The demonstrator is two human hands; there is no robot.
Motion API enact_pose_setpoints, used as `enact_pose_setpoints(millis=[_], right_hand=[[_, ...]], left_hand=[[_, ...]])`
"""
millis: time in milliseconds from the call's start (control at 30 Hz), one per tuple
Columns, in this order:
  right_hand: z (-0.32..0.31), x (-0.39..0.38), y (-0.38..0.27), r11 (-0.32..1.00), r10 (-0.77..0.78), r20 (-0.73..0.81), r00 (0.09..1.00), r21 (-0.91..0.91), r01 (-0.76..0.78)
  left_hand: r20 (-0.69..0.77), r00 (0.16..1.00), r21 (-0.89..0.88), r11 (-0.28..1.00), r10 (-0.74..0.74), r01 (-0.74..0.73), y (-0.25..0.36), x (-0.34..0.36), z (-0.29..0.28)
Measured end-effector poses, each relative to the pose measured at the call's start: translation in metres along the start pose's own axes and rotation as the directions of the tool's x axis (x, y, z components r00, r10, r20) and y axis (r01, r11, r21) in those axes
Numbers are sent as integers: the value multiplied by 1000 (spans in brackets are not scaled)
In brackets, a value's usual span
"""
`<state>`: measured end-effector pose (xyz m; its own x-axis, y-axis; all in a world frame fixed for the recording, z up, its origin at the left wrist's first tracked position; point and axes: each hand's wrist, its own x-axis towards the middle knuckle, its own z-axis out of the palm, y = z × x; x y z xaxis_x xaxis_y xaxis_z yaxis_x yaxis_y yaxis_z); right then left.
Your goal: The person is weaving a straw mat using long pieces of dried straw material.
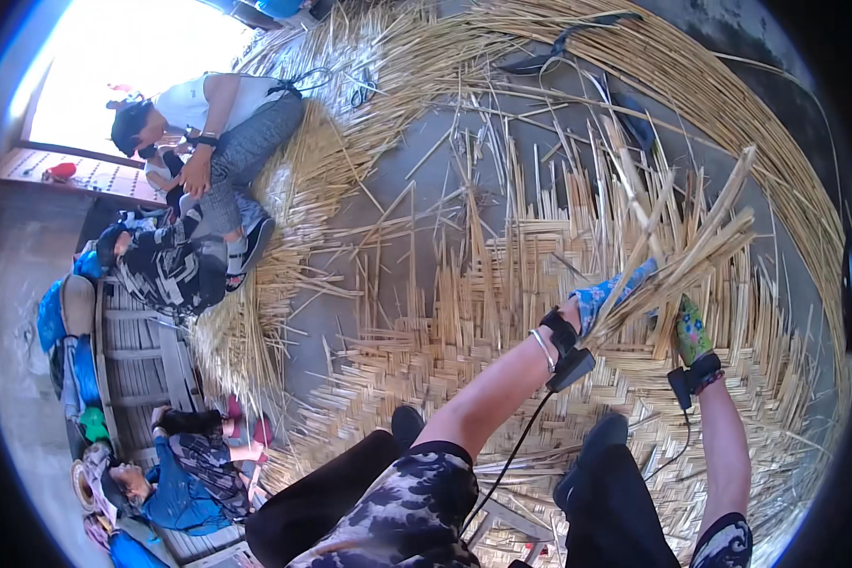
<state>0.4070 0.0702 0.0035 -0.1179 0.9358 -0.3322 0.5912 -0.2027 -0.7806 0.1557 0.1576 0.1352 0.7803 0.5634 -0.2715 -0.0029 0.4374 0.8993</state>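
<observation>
My left hand (613, 292), in a blue flowered glove, is closed around a loose bundle of split reed strips (714, 248). The strips fan out up and to the right, above the woven reed mat (530, 331). Close to the bundle's lower side is my right hand (693, 329), in a green flowered glove. Its fingers point away from me and are partly hidden, so whether they grip anything is unclear. Under both hands, the mat shows a zigzag weave, with unwoven reed ends sticking out at its far edge.
Long reeds (766, 118) lie in a curved pile along the far right wall. More reeds (293, 204) are heaped at the left. One person (227, 133) sits bent forward at the upper left; another (189, 483) sits at the lower left beside a slatted wooden frame (137, 355).
</observation>
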Motion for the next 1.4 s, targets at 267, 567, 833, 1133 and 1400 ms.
enact_pose_setpoints(millis=[267,567,833,1133,1400], right_hand=[[-20,-4,-11,971,-167,124,978,-149,185],[-19,21,-2,982,-56,209,976,-163,91],[15,63,102,959,-96,320,943,284,1],[4,39,71,301,-67,316,946,911,-283],[7,39,47,166,159,314,936,926,-339]], left_hand=[[-181,982,141,990,54,-28,21,-10,24],[-597,766,-711,600,-240,-366,4,37,14],[-639,766,-285,904,69,-319,-39,8,-8],[-728,626,135,954,279,-268,9,-18,25],[-743,669,-289,896,14,-339,-42,-6,-19]])
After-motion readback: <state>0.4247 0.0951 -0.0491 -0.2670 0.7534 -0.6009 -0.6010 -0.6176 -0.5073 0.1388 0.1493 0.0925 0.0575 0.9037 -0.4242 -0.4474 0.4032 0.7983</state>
